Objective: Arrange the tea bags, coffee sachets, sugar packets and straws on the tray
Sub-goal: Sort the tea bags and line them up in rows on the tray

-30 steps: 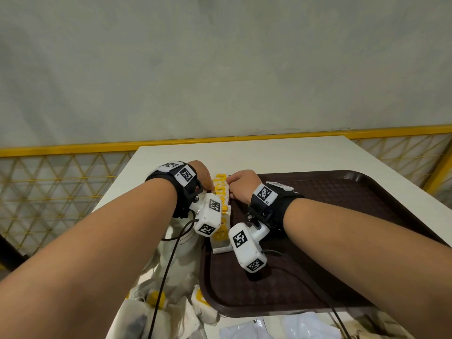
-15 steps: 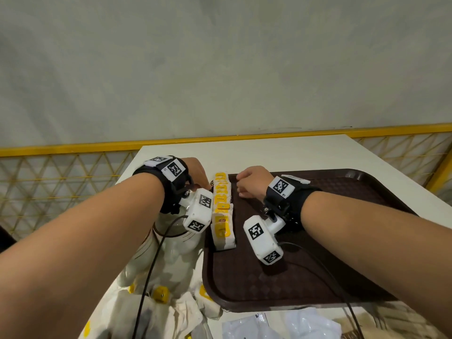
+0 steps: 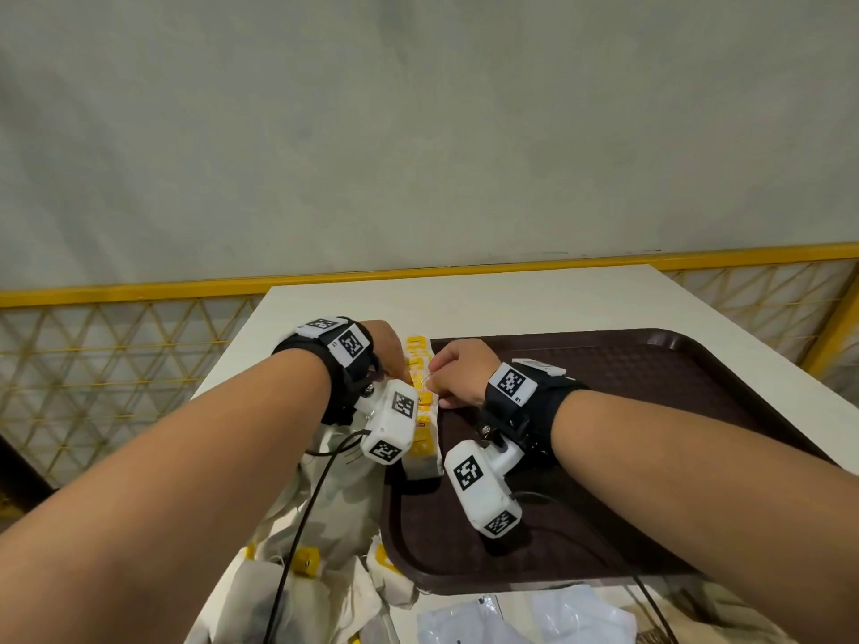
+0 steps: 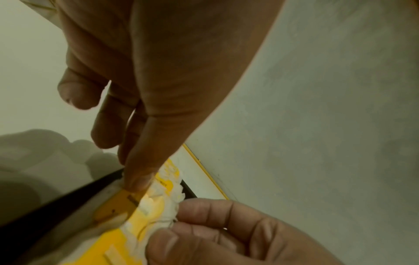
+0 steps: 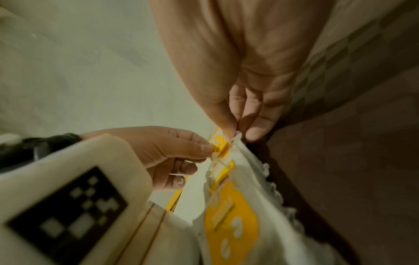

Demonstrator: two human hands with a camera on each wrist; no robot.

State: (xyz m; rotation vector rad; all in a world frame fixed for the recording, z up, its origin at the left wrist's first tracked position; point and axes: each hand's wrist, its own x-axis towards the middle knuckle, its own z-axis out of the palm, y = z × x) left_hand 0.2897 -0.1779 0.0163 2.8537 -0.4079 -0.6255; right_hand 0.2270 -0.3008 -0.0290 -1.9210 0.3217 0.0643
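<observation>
A row of white tea bags (image 3: 422, 413) with yellow labels lies along the left edge of the dark brown tray (image 3: 627, 392). Both hands meet over the far half of that row. In the right wrist view my left hand (image 5: 208, 150) pinches a yellow-labelled tea bag (image 5: 221, 149) from the left. My right hand (image 5: 235, 134) pinches the frilled white edge of a tea bag between thumb and finger. From the left wrist, my left hand (image 4: 133, 179) has a fingertip down on the tea bags (image 4: 158, 206), and my right hand (image 4: 174, 226) grips their edge. No straws or sachets show.
A heap of loose tea bags (image 3: 302, 555) lies on the white table (image 3: 511, 299) left of the tray's front corner. Clear plastic bags (image 3: 534, 615) lie in front of the tray. A yellow mesh railing (image 3: 116, 364) runs behind and beside the table.
Half a second ago the hands stood apart on either side of the row. They have since closed in again on the tea bags, and the fingers now pinch them.
</observation>
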